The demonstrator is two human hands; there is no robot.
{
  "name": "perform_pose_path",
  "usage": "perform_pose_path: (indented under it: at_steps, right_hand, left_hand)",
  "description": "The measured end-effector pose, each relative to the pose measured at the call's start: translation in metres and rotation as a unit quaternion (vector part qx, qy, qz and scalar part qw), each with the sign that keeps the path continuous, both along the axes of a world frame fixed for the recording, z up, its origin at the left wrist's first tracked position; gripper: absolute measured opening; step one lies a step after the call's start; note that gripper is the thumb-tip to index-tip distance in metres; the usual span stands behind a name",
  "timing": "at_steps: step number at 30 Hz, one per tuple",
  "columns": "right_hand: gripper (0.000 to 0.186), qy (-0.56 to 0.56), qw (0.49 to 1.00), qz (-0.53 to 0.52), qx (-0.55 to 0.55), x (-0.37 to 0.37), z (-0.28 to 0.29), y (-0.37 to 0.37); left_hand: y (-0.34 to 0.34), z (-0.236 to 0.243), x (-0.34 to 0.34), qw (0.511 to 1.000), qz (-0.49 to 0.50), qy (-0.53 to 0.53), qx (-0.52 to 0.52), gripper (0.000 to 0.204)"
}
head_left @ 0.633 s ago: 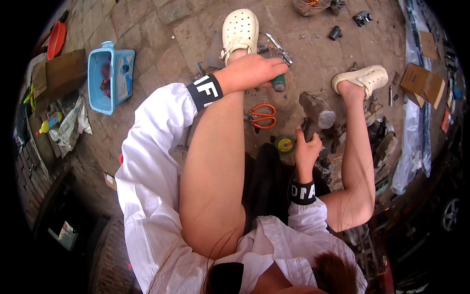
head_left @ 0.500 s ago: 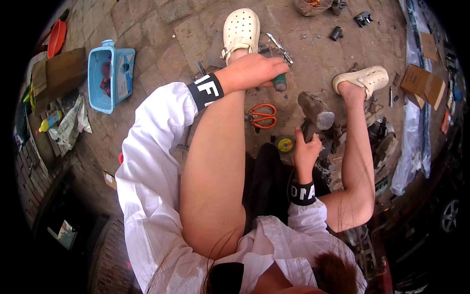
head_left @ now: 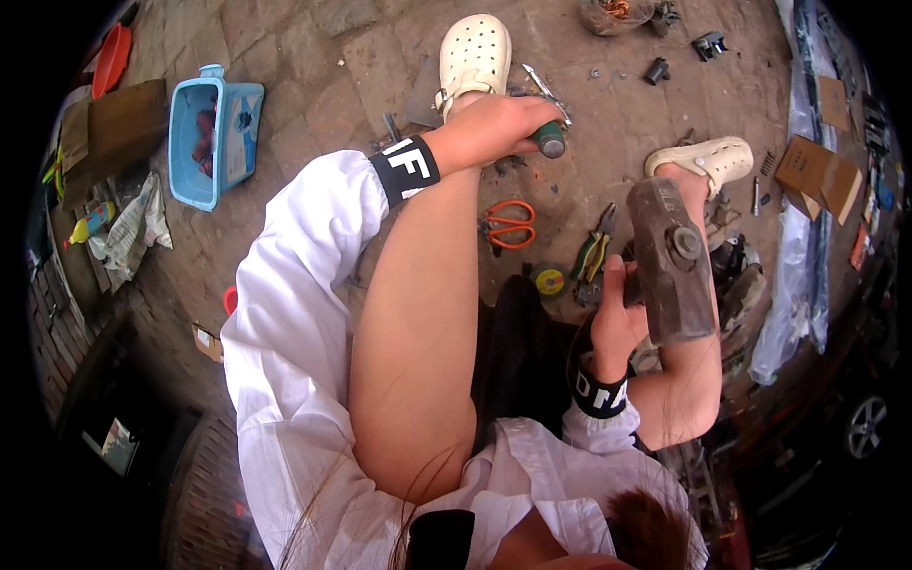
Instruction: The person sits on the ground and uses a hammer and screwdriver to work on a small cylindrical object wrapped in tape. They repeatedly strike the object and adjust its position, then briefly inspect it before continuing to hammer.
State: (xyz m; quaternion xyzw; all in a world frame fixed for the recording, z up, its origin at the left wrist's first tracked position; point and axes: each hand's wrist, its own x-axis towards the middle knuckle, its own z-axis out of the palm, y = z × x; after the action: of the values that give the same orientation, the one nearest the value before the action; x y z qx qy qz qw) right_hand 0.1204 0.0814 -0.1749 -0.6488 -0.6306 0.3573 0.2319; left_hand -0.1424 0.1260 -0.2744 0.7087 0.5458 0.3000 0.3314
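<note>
Clearly, we see a lifted hammer [head_left: 670, 275] now: nearest us, our right hand [head_left: 619, 332] is closed around its dark handle, and the heavy head stands just to the right of that fist, in front of our right leg [head_left: 692, 366]. A moment ago the head sat lower and farther out, beyond the fingers; raising it has uncovered the pliers [head_left: 592, 255], just left of and beyond the right hand. We judge that the hammer is in use, with its head held well apart from what our other hand grips. The head's long axis runs from near us to away, the far end leaning slightly left, while the knob at the handle's end faces up at us.

Left of the right hand lie a yellow-centred disc [head_left: 549, 281] and, farther out, orange-handled scissors [head_left: 511, 225].

Farther still, our left hand [head_left: 496, 128] is curled shut around a green rod [head_left: 548, 141]. Its blunt grey end sticks out to the hand's right and now faces us more squarely; the other end is hidden. Just beyond the left hand lies a slim silver tool [head_left: 548, 92].
</note>
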Motion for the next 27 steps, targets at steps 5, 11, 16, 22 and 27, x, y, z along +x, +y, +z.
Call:
perform_pose_path:
  at_steps: [5, 11, 16, 22, 27]
  right_hand:
    - [0.010, -0.096, 0.986, 0.092, 0.098, -0.018, 0.033, -0.008]
    - [0.021, -0.046, 0.990, 0.078, -0.106, -0.023, -0.042, -0.002]
    - [0.022, 0.039, 0.989, -0.026, -0.138, -0.001, -0.034, -0.015]
    - [0.032, -0.100, 0.991, -0.037, -0.077, 0.006, -0.079, 0.005]
    - [0.037, -0.262, 0.960, -0.060, -0.083, 0.008, -0.157, 0.029]
  left_hand:
    - [0.007, 0.002, 0.004, 1.000, -0.003, -0.013, 0.001, 0.040]
    - [0.020, -0.027, 0.003, 0.984, -0.160, 0.019, -0.078, 0.030]
    - [0.010, -0.006, 0.000, 0.996, -0.052, 0.069, -0.009, 0.032]
    - [0.005, -0.004, 0.003, 0.996, -0.046, 0.071, 0.018, 0.037]
    - [0.007, 0.003, 0.001, 0.997, -0.033, 0.053, 0.042, 0.038]
